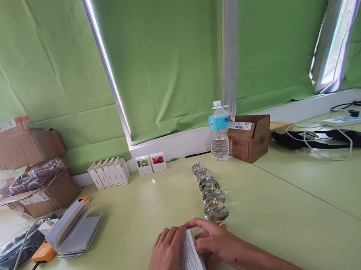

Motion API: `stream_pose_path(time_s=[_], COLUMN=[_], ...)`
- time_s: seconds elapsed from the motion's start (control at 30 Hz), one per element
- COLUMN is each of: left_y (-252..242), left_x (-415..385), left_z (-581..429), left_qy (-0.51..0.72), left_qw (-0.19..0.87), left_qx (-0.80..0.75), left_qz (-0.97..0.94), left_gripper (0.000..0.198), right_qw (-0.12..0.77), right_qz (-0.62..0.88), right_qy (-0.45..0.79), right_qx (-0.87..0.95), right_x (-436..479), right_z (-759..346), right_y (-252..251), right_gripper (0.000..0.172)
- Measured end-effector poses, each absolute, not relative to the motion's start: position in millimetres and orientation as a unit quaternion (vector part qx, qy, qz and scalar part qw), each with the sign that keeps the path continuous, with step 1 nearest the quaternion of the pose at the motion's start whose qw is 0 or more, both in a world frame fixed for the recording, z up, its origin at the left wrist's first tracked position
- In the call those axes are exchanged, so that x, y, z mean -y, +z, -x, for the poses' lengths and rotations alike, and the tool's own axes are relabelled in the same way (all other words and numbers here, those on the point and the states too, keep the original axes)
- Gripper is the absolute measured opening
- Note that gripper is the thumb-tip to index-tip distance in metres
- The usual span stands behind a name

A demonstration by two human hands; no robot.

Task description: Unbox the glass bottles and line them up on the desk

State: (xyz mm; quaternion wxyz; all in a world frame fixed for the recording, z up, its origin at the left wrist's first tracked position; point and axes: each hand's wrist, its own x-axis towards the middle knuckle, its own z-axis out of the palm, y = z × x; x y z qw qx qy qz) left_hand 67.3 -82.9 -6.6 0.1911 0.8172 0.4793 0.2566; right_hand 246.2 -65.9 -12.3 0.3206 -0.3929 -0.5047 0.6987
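Low in the head view, a small white box (191,257) with fine printed text on its face is between my two hands. My left hand (169,264) wraps its left side, thumb along the near end. At the far end and right side, my right hand (215,246) grips it with curled fingers; some fingertips are hidden behind the box. Just beyond my right hand, a row of round clear glass bottles (213,196) with small gold-coloured parts on them runs away toward the window.
Several white boxes (109,173) stand along the back, beside two picture-fronted boxes (151,163). A water bottle (220,135) and cardboard carton (248,140) stand at back right, near a black pouch (350,137) with cables. Papers (75,231) and stacked cartons (21,146) occupy the left.
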Motion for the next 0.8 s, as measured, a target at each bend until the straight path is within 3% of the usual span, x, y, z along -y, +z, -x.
stream_pose_path(time_s=[0.27, 0.47, 0.7, 0.8], left_y=[-8.4, -7.7, -9.5, -6.1], left_x=[84.6, 83.4, 83.3, 84.0], left_z=[-65.1, -57.8, -51.8, -50.8], left_qy=[0.272, 0.308, 0.33, 0.326], left_qw=[0.202, 0.228, 0.26, 0.281], left_qx=[-0.474, -0.493, -0.495, -0.488], left_qz=[-0.813, -0.781, -0.761, -0.759], left_gripper=[0.092, 0.075, 0.075, 0.074], right_qw=[0.317, 0.33, 0.323, 0.355], right_qz=[0.389, 0.425, 0.471, 0.471], right_qy=[0.703, 0.658, 0.41, 0.362], right_qx=[0.504, 0.527, 0.71, 0.722], right_x=[65.4, 59.8, 60.7, 62.5], right_z=[-244.5, -247.6, -250.1, -252.8], right_y=[-9.9, -13.4, -8.7, -0.1], right_gripper=[0.051, 0.053, 0.045, 0.035])
